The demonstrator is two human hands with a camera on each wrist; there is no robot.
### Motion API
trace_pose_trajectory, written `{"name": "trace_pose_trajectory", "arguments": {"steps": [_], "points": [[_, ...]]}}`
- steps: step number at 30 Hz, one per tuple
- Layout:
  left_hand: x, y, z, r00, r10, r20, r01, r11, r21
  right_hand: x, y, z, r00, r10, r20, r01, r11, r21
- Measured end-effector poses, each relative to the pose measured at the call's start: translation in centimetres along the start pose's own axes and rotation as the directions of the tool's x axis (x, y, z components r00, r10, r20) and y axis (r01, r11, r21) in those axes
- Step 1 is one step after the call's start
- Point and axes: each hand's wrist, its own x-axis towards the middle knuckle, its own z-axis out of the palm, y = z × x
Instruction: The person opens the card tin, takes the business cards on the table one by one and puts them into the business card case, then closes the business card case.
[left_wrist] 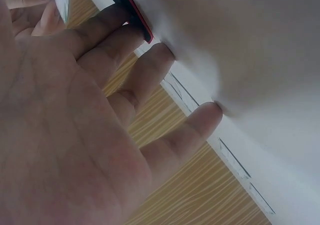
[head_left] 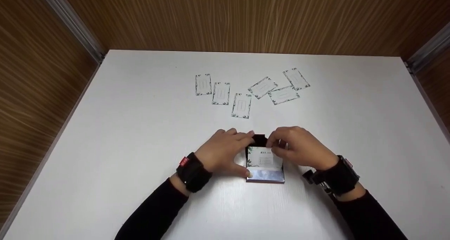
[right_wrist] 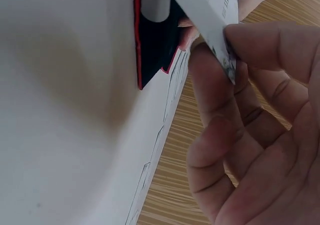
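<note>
Nearest, lying open on the white table (head_left: pixel 140 145): one small card case (head_left: pixel 265 175), silver-fronted with a black lid (head_left: pixel 259 139) flipped up at its far end, red edging showing in the wrist views. Holding a card (head_left: pixel 266 158) with a leaf-patterned border, resting in the case's opening, printed face up. Gripping the case from its left side: the left hand (head_left: pixel 225 152), thumb at the near corner, fingers curved round toward the lid, two fingertips (left_wrist: pixel 162 52) pressing on the table top. Pinching the far right end of the card: the right hand (head_left: pixel 299 147), fingers (right_wrist: pixel 260 45) narrowly closed on its edge against the thumb, the remaining fingers curled loosely. Wearing black wrist straps, both arms in dark sleeves. Lying farther back, well apart from the case: six loose cards (head_left: pixel 241 105) of the same pattern, spread across the table, three upright on the left, three tilted on the right, two of those touching or overlapping. Standing beyond, wood-grain walls (head_left: pixel 225 18).
</note>
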Motion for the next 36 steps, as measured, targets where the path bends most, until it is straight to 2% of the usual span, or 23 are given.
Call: {"name": "trace_pose_trajectory", "arguments": {"steps": [10,19,36], "points": [[0.0,0.0,-0.1,1.0,0.002,0.001,-0.002,1.0,0.012,-0.1,-0.2,0.5,0.996,0.031,0.081,-0.03,0.999,-0.018],[0.1,0.0,-0.1,1.0,0.014,-0.005,-0.014,0.999,0.03,-0.1,-0.7,0.7,0.987,0.029,0.16,-0.024,0.999,-0.033],[0.1,-0.1,-0.1,1.0,0.016,0.0,-0.016,0.999,0.03,-0.1,-0.9,1.1,0.982,0.044,0.186,-0.031,0.997,-0.074]]}}
